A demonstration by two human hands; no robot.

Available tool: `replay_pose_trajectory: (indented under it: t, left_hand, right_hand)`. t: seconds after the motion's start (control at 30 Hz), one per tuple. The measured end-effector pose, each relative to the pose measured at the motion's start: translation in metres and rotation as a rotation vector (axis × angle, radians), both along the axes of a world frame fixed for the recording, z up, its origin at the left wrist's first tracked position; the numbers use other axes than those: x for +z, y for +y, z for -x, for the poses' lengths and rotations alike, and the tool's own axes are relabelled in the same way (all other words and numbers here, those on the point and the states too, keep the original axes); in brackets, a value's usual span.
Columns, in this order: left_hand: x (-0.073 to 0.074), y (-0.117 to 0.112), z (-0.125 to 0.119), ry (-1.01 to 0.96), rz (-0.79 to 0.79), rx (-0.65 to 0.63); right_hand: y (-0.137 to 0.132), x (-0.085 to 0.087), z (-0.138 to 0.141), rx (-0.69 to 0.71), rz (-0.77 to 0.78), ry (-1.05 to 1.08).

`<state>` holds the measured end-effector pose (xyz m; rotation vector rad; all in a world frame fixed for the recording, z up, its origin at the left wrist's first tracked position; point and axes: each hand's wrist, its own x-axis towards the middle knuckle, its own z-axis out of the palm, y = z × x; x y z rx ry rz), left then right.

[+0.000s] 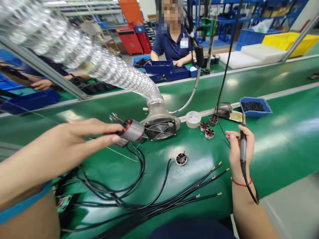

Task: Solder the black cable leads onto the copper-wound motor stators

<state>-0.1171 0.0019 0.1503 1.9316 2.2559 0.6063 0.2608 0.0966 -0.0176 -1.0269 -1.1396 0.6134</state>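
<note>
My left hand (74,136) reaches in from the left, fingers pinched on a motor part (133,130), a silver cylinder with copper-coloured windings inside. It is held in front of the fume extractor hood (160,124). My right hand (240,146) grips a soldering iron (243,149) upright, its tip by the sponge (236,116) of the iron stand (224,110). Between the hands, a wired stator ring (181,159) lies on the green bench. Several loose stators (209,133) sit beside a roll of tape (193,119).
Black cables (174,200) with bared ends spread across the front, near circuit boards (65,202) at left. A blue bin (256,113) of small black parts stands right. A foil duct (119,71) crosses overhead. A co-worker (171,43) sits opposite, beyond a green divider.
</note>
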Motion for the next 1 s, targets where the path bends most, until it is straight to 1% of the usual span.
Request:
replay_pose_trajectory:
  t: [0.03, 0.07, 0.1, 0.13, 0.17, 0.2, 0.23, 0.33, 0.43, 0.5, 0.57, 0.6, 0.67, 0.73, 0.8, 0.83, 0.87, 0.9, 0.93, 1.0]
  left_hand:
    - [-0.001, -0.001, -0.017, -0.029, 0.02, -0.142]
    - [-0.004, 0.002, -0.035, -0.05, 0.087, -0.309]
    - [-0.011, 0.008, -0.054, -0.068, 0.148, -0.45]
    - [-0.019, 0.018, -0.074, -0.074, 0.199, -0.558]
    - [-0.029, 0.029, -0.094, -0.046, 0.266, -0.623]
    - [-0.04, 0.043, -0.112, 0.001, 0.327, -0.661]
    - [-0.052, 0.056, -0.129, 0.074, 0.362, -0.668]
    - [-0.089, 0.092, -0.17, 0.324, 0.349, -0.649]
    - [-0.122, 0.116, -0.191, 0.378, 0.322, -0.634]
    - [-0.135, 0.124, -0.194, 0.367, 0.309, -0.648]
    - [-0.138, 0.126, -0.19, 0.353, 0.316, -0.667]
    - [-0.136, 0.124, -0.186, 0.34, 0.327, -0.674]
    - [-0.127, 0.113, -0.17, 0.275, 0.341, -0.684]
    - [-0.113, 0.093, -0.145, 0.131, 0.331, -0.699]
    - [-0.1, 0.068, -0.112, -0.061, 0.315, -0.682]
    - [-0.095, 0.054, -0.093, -0.148, 0.317, -0.636]
    - [-0.091, 0.04, -0.073, -0.212, 0.328, -0.555]
    - [-0.09, 0.027, -0.053, -0.254, 0.336, -0.445]
    - [-0.091, 0.014, -0.035, -0.271, 0.346, -0.332]
    - [-0.101, -0.009, -0.003, -0.255, 0.365, -0.143]
  right_hand:
    - [0.001, 0.001, 0.0, -0.028, -0.023, 0.008]
    - [0.002, 0.002, -0.001, -0.056, -0.044, 0.015]
    - [0.003, 0.002, -0.002, -0.081, -0.061, 0.022]
    - [0.005, 0.002, -0.003, -0.102, -0.072, 0.03]
    - [0.007, 0.002, -0.004, -0.122, -0.078, 0.039]
    - [0.009, 0.001, -0.006, -0.139, -0.08, 0.048]
    - [0.011, 0.0, -0.007, -0.153, -0.079, 0.059]
    - [0.016, -0.002, -0.009, -0.167, -0.069, 0.068]
    - [0.018, -0.004, -0.009, -0.162, -0.052, 0.04]
    - [0.018, -0.004, -0.009, -0.156, -0.042, 0.016]
    - [0.016, -0.002, -0.008, -0.146, -0.036, 0.005]
    - [0.015, -0.001, -0.008, -0.138, -0.032, 0.004]
    - [0.013, 0.002, -0.008, -0.133, -0.021, 0.003]
    - [0.011, 0.006, -0.008, -0.14, -0.003, -0.005]
    - [0.01, 0.009, -0.008, -0.154, 0.001, -0.012]
    - [0.01, 0.011, -0.008, -0.156, -0.009, -0.005]
    - [0.01, 0.012, -0.008, -0.155, -0.025, 0.006]
    - [0.01, 0.014, -0.008, -0.152, -0.045, 0.021]
    - [0.01, 0.015, -0.007, -0.149, -0.067, 0.035]
    - [0.01, 0.015, -0.007, -0.129, -0.09, 0.039]
